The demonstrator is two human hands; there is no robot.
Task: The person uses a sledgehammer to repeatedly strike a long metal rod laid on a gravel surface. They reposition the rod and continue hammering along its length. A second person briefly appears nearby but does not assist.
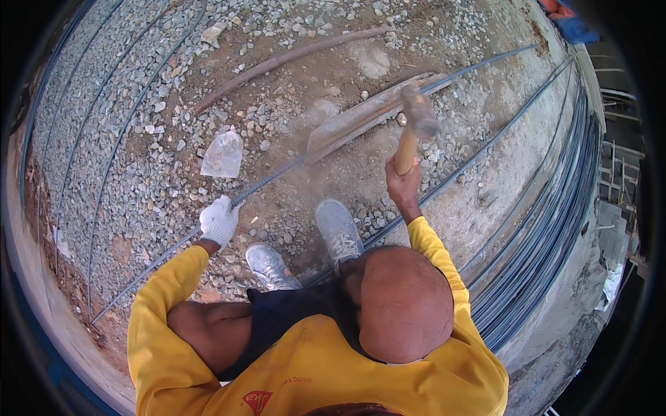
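Observation:
My left hand, in a white knit glove, is closed around a long ribbed steel rebar. The rebar runs from the lower left up to a long, weathered wooden-looking block lying on the dirt. Bare and closed, my right hand grips a hammer by its pale wooden handle. The hammer's dark head is smeared by motion and appears over the right part of the block. Whether it touches anything there I cannot tell.
A thick curved rusty bar lies beyond the block. Next to the left hand is a crumpled clear plastic bag on gravel. Another rebar crosses on the right, beside a large rebar bundle. My shoes stand between.

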